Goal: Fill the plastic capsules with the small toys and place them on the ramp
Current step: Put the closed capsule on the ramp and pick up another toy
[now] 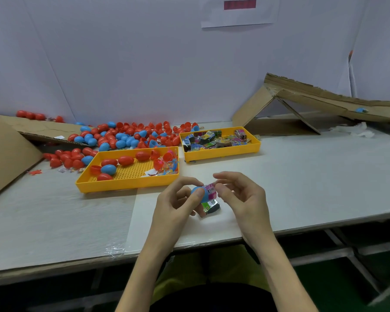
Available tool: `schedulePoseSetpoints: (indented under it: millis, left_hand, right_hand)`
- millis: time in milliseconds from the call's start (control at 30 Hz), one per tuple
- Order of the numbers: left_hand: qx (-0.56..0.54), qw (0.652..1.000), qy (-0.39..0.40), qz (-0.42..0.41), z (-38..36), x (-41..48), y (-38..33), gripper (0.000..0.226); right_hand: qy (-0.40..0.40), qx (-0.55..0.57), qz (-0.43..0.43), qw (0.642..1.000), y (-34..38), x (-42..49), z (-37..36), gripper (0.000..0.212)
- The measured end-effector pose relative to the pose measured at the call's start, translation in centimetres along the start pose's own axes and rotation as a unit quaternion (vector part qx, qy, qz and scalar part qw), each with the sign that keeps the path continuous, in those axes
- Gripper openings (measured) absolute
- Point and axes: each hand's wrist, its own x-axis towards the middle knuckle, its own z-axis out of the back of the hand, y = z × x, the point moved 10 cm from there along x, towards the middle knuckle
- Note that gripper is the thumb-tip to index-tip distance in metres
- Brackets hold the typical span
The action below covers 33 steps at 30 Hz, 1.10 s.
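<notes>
Two hands work close together over the near edge of the table [302, 176]. My left hand [178, 203] curls round a blue capsule half [199, 192], thumb across its shell. My right hand [239, 194] pinches a pink toy packet [211, 191] between thumb and forefinger at the capsule's mouth, its other fingers fanned loose.

As I judge it, the packet is the main risk. It looks boxy against a rounded opening, so a crooked push could wedge a corner on the rim, or let it spring back out once I let go. A green-and-black packet [211, 207] sits just under the capsule at my lower left fingers. I cannot tell whether they hold it or it lies on the table. If held, it could slip as I press.

Anything dropped this near the edge may roll off to the floor. I see no matching half in either hand, so closing means reaching to the near yellow tray [126, 185] with the filling unsecured. The cardboard ramp [324, 102] stands well apart to my right, so a poorly snapped capsule could pop open on the way.
</notes>
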Motion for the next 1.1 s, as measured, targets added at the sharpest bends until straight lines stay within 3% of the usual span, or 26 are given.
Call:
schedulePoseSetpoints:
  millis: [333,800,1100]
  left_hand:
    - [0.011,1.000,0.010,0.006,-0.27,-0.03,0.09,0.018]
    - [0.014,1.000,0.011,0.006,-0.24,0.00,0.29,0.012]
    - [0.006,1.000,0.001,-0.007,-0.05,-0.11,-0.03,0.011]
  right_hand:
    - [0.007,-0.026,0.007,1.000,-0.01,0.01,0.01,0.029]
    - [0.023,0.008,0.020,0.999,0.46,-0.13,-0.11,0.037]
    - [0.017,-0.032,0.022,0.999,0.24,-0.21,-0.16,0.023]
